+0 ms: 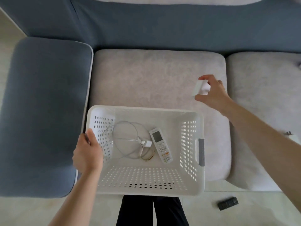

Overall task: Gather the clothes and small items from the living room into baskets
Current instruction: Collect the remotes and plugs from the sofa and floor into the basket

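Note:
A white perforated basket (192, 190) rests on the front of the light grey sofa cushion (146, 75). My left hand (88, 152) grips its left rim. Inside lie a white remote control (161, 145), a coiled white cable with a charger plug (130, 139) and a thin gold bracelet (149, 158). Beyond the basket's far right corner, my right hand (213, 93) hovers over a small white box-like item (199, 88) on the cushion. Thumb and forefinger are spread to either side of it, not closed on it.
The blue sofa armrest (44, 111) stands left of the basket and the blue backrest (162, 26) runs behind. A white plug adapter (291, 135) lies on the right cushion near the frame edge. On the pale floor lies a small black object (228, 203). My dark trouser legs are below the basket.

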The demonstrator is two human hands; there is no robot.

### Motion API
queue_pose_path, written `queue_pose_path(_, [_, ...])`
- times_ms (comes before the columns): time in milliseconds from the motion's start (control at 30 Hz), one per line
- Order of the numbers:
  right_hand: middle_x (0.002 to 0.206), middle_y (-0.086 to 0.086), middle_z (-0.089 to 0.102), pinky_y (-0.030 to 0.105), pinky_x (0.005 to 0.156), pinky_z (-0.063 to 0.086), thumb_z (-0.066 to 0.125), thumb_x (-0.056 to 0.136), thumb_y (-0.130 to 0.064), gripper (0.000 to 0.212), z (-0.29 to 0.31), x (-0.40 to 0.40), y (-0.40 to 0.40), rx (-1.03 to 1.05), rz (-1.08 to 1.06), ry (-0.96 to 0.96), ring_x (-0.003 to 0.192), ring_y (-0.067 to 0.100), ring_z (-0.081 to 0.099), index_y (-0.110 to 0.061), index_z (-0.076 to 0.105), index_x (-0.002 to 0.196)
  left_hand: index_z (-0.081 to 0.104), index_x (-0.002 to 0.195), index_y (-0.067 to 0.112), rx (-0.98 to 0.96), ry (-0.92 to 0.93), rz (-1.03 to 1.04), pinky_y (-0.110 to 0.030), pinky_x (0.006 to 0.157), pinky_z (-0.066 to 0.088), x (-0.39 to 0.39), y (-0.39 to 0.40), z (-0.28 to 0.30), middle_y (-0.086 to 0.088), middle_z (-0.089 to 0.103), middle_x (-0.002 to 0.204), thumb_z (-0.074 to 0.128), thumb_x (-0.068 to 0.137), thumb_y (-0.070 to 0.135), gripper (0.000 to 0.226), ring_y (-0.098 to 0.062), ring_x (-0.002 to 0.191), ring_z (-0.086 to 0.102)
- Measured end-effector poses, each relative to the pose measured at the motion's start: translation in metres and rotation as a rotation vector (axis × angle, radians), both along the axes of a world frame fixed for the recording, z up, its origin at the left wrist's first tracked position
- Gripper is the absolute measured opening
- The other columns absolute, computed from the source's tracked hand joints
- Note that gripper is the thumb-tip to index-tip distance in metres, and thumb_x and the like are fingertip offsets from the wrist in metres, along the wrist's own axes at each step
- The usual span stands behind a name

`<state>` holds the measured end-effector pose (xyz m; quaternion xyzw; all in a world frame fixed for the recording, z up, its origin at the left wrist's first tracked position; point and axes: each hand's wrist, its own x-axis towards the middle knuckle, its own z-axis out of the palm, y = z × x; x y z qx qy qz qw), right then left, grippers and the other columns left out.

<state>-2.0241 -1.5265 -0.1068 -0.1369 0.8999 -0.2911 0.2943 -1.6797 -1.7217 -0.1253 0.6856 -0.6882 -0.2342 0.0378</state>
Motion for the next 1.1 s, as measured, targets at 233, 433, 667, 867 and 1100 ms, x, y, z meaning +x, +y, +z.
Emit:
queue_pose_path(233, [0.126, 0.001, 0.042, 0.03, 0.078, 0.051, 0.076, 0.074, -0.017, 0.065, 0.09, 0.053, -0.011, -0.155, 0.052, 0.04, 0.102, 0.023, 0.059, -0.045, 0.045, 0.124, 0.055, 0.093, 0.008, 0.098, 0.084, -0.02, -0.042, 0.072, 0.043, 0.002, -0.005, 0.008, -0.01, 0.06, 0.088, 0.024, 0.103, 0.053, 0.056, -0.036, 0.082, 0.056])
queue_pose_path(433, [0.122, -0.005, 0.042, 0.036, 0.086, 0.055, 0.075, 0.072, -0.013, 0.067, 0.105, 0.134, -0.005, -0.174, 0.119, -0.064, 0.107, 0.02, 0.055, -0.044, 0.047, 0.124, 0.057, 0.093, 0.008, 0.128, 0.12, -0.048, -0.04, 0.071, 0.043, 0.005, -0.008, 0.009, -0.007, 0.059, 0.088, 0.024, 0.103, 0.052, 0.055, -0.033, 0.08, 0.054])
queue_pose_path(667, [0.134, 0.0, 0.029, 0.023, 0.084, 0.046, 0.074, 0.076, -0.016, 0.07, 0.029, 0.195, 0.008, 0.151, 0.326, -0.181, 0.11, 0.021, 0.049, -0.038, 0.041, 0.134, 0.059, 0.097, 0.007, 0.129, 0.146, -0.08, -0.036, 0.069, 0.037, 0.009, -0.009, 0.008, -0.002, 0.057, 0.088, 0.025, 0.105, 0.047, 0.053, -0.026, 0.08, 0.051])
queue_pose_path(867, [0.128, 0.007, 0.032, 0.034, 0.072, 0.054, 0.054, 0.083, 0.008, 0.047, -0.046, 0.19, -0.003, 0.44, 0.279, -0.186, 0.092, 0.024, 0.052, -0.018, 0.049, 0.121, 0.059, 0.098, 0.008, 0.111, 0.129, -0.063, -0.037, 0.07, 0.037, 0.011, -0.009, -0.001, 0.0, 0.058, 0.089, 0.025, 0.104, 0.049, 0.053, -0.027, 0.08, 0.051])
queue_pose_path(1100, [0.13, 0.007, 0.037, 0.035, 0.08, 0.053, 0.056, 0.088, 0.002, 0.043, -0.075, 0.18, -0.021, 0.474, 0.175, -0.253, 0.097, 0.025, 0.055, -0.015, 0.05, 0.127, 0.059, 0.098, 0.009, 0.102, 0.1, -0.051, -0.037, 0.07, 0.037, 0.011, -0.009, -0.005, 0.002, 0.058, 0.089, 0.025, 0.104, 0.05, 0.053, -0.027, 0.08, 0.051])
